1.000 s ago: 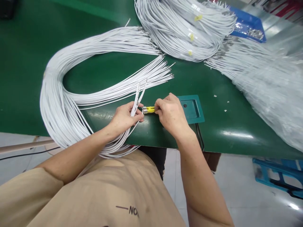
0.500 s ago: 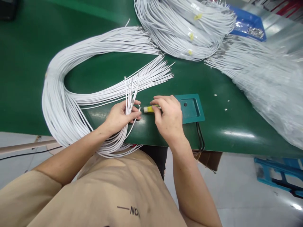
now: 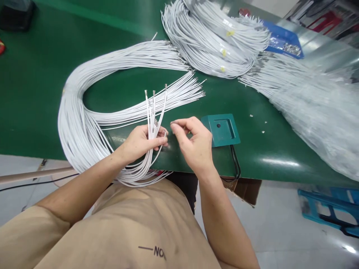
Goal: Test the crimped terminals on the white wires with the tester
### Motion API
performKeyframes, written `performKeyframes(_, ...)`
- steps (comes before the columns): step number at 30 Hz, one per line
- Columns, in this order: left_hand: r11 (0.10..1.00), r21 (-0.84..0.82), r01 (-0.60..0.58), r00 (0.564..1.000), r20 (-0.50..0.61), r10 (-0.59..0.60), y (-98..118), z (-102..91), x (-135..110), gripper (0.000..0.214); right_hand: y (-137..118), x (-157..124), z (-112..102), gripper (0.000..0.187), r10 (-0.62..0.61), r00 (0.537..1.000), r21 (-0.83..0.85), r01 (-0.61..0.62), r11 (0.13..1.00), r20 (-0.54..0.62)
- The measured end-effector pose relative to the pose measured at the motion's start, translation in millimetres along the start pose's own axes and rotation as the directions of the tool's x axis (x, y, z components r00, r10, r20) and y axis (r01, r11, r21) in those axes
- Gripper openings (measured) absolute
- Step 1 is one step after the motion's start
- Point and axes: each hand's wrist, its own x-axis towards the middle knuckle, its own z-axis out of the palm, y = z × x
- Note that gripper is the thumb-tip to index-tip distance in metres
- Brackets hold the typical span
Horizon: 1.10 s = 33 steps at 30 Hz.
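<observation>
My left hand [image 3: 137, 144] is closed around several white wires [image 3: 150, 121], whose metal-tipped ends stick up above the fingers. Their lengths loop down past the table's front edge against my shirt. Close by on the right, my right hand [image 3: 196, 145] has thumb and forefinger pinched together, a small gap away from the wires. Whatever may be in that pinch is too small or too hidden to make out. A large curved bundle of white wires [image 3: 71, 101] lies on the green table, left of and beyond my hands.
Beside my right hand lies a teal tray [image 3: 236, 140] with a black cable [image 3: 235, 162]. Coiled wires [image 3: 196, 48] are heaped at the back. A blue bin [image 3: 291, 33] holds small metal parts. Plastic-covered wires [image 3: 316, 97] fill the right side. A blue stool [image 3: 322, 211] stands below.
The yellow-handled tool that was in my right fingers no longer shows. My right hand has moved slightly left, its fingers now pinched. The left hand keeps its hold on the wires.
</observation>
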Motion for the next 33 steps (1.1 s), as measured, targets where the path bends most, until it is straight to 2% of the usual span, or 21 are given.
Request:
performKeyframes(4,1.000,0.001,0.028,0.997,0.074,-0.028,-1,-1.2,-3,0.026,-2,-9,6,0.011,-0.005,1.000,-0.039,0.007,0.999,0.030)
performKeyframes(6,0.999,-0.032,0.040,0.996,0.085,-0.037,-3,-2.9,-4,0.031,-2,-14,0,0.013,0.034,0.998,-0.007,-0.034,0.999,0.048)
performKeyframes(7,0.998,-0.036,0.044,0.996,0.081,-0.041,-5,-4.1,-5,0.033,-2,-15,-7,0.013,0.070,0.992,0.053,-0.075,0.996,0.105)
performKeyframes(8,0.999,-0.023,0.047,0.996,0.072,-0.045,-6,-5.4,-5,0.035,-2,-17,-16,0.014,0.101,0.969,0.134,-0.133,0.982,0.223)
performKeyframes(9,0.999,0.007,0.048,0.997,0.060,-0.048,-6,-6.6,-5,0.037,-3,-18,-25,0.016,0.110,0.918,0.222,-0.207,0.953,0.381)
performKeyframes(10,0.998,0.052,0.046,0.998,0.050,-0.049,-6,-7.5,-6,0.039,-4,-18,-35,0.020,0.071,0.814,0.299,-0.292,0.909,0.577)
performKeyframes(11,0.994,0.104,0.041,0.998,0.043,-0.046,-6,-7.9,-6,0.040,-6,-17,-43,0.025,0.007,0.687,0.343,-0.372,0.863,0.727)
performKeyframes(12,0.987,0.156,0.033,0.998,0.042,-0.040,-6,-7.7,-7,0.040,-7,-16,-49,0.031,-0.033,0.609,0.363,-0.428,0.828,0.792)
performKeyframes(13,0.980,0.199,0.024,0.998,0.045,-0.034,-5,-6.8,-8,0.040,-9,-14,-52,0.035,-0.030,0.598,0.373,-0.459,0.806,0.801)
performKeyframes(14,0.973,0.230,0.014,0.998,0.054,-0.027,-5,-5.2,-9,0.040,-9,-11,-51,0.036,0.028,0.661,0.382,-0.467,0.797,0.750)
performKeyframes(16,0.967,0.254,-0.019,0.997,0.082,-0.002,-5,-1.2,-11,0.039,-9,-6,-39,0.029,0.218,0.836,0.393,-0.447,0.804,0.504)
performKeyframes(17,0.966,0.255,-0.034,0.995,0.096,0.009,-5,0.7,-13,0.038,-7,-4,-31,0.022,0.287,0.876,0.396,-0.439,0.807,0.386)
performKeyframes(19,0.969,0.243,-0.039,0.996,0.086,0.018,-7,2.8,-16,0.036,-1,-2,-14,0.021,0.292,0.896,0.404,-0.417,0.814,0.335)
performKeyframes(21,0.985,0.171,-0.011,1.000,-0.004,0.012,-9,2.0,-17,0.035,5,-3,0,0.023,0.281,0.908,0.384,-0.390,0.837,0.310)
performKeyframes(23,1.000,0.009,-0.003,0.992,-0.124,0.005,-10,-0.9,-16,0.033,9,-8,9,0.025,0.277,0.906,0.359,-0.386,0.850,0.320)
performKeyframes(25,0.986,-0.166,-0.022,0.982,-0.187,-0.009,-10,-3.6,-13,0.033,10,-17,19,0.024,0.275,0.889,0.347,-0.404,0.846,0.366)
performKeyframes(28,0.952,-0.307,-0.003,0.989,-0.139,-0.042,-9,-4.2,-7,0.037,8,-30,32,0.021,0.288,0.853,0.345,-0.453,0.822,0.435)
performKeyframes(31,0.945,-0.326,0.006,0.993,-0.110,-0.045,-10,-2.1,-4,0.040,9,-34,35,0.023,0.326,0.816,0.299,-0.499,0.813,0.477)
performKeyframes(33,0.952,-0.305,-0.034,0.992,-0.126,-0.005,-11,-0.8,-3,0.040,10,-30,28,0.023,0.360,0.828,0.270,-0.499,0.824,0.430)
